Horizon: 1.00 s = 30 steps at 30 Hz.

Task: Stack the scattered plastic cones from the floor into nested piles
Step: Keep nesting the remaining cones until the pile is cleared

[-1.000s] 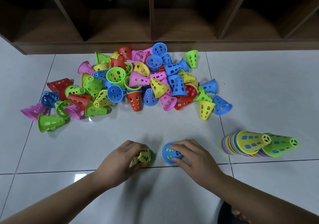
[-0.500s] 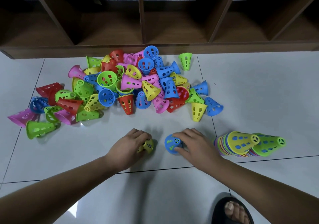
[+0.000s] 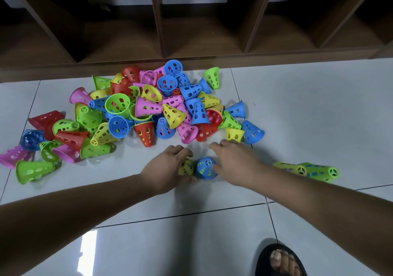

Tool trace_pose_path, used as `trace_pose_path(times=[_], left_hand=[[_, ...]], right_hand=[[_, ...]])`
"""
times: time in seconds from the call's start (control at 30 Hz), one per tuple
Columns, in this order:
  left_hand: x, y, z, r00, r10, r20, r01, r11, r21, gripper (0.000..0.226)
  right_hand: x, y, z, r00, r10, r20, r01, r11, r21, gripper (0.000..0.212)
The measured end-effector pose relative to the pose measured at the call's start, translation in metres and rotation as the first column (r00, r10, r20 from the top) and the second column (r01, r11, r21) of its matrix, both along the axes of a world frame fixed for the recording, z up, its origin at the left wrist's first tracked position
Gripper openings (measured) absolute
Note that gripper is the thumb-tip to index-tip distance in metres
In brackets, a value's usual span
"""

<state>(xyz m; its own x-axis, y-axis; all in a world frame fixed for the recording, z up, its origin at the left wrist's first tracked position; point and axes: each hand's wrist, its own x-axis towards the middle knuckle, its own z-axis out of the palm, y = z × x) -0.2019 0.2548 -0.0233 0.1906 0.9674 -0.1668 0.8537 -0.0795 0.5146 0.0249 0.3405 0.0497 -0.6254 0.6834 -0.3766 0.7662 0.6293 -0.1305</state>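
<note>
Left hand (image 3: 168, 168) grips a yellow cone (image 3: 186, 166) beside the blue cone (image 3: 205, 168), probably for nesting; right hand (image 3: 235, 163) spreads open towards the heap (image 3: 148, 107)

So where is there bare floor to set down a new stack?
Wide bare tile right of the heap, between the shelf and the two lying stacks. More bare tile nearest the camera, left of the sandal. Crowded: the heap itself, by the shelf, and between left hand and right hand.
</note>
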Motion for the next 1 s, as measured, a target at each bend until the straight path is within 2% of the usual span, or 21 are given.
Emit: trace_pose_path(times=[0.1,0.27,0.37,0.47,0.6,0.7,0.8,0.87,1.0], left_hand=[[0.007,0.012,0.018,0.999,-0.037,0.0,0.037,0.998,0.043,0.06],[0.028,0.054,0.037,0.996,-0.09,0.009,0.088,0.991,0.103,0.042],[0.045,0.084,0.034,0.993,-0.117,-0.02,0.119,0.986,0.119,0.042],[0.065,0.107,0.025,0.986,-0.148,-0.079,0.155,0.984,0.085,0.052],[0.088,0.123,0.017,0.952,-0.28,-0.121,0.289,0.956,0.056,0.072],[0.105,0.123,0.012,0.952,-0.274,-0.134,0.276,0.961,-0.004,0.078],[0.113,0.12,0.009,0.956,-0.237,-0.17,0.24,0.971,-0.004,0.073],[0.113,0.116,0.008,0.963,-0.213,-0.165,0.218,0.976,0.011,0.068],[0.11,0.11,0.007,0.98,-0.187,-0.067,0.188,0.982,0.01,0.06]], right_hand=[[0.01,0.036,0.022,0.996,-0.075,-0.048,0.075,0.997,0.001,0.046],[0.046,0.096,0.008,0.948,-0.317,0.008,0.316,0.945,-0.081,0.038],[0.066,0.121,-0.01,0.911,-0.413,0.006,0.411,0.905,-0.11,0.035],[0.079,0.134,-0.024,0.866,-0.5,0.016,0.497,0.856,-0.143,0.042],[0.081,0.135,-0.037,0.83,-0.554,0.072,0.555,0.803,-0.219,0.05],[0.078,0.132,-0.041,0.796,-0.597,0.1,0.595,0.742,-0.31,0.048],[0.075,0.13,-0.045,0.751,-0.651,0.107,0.634,0.667,-0.392,0.05],[0.074,0.128,-0.045,0.745,-0.654,0.129,0.642,0.652,-0.403,0.053],[0.072,0.122,-0.04,0.741,-0.651,0.166,0.65,0.633,-0.421,0.046]])
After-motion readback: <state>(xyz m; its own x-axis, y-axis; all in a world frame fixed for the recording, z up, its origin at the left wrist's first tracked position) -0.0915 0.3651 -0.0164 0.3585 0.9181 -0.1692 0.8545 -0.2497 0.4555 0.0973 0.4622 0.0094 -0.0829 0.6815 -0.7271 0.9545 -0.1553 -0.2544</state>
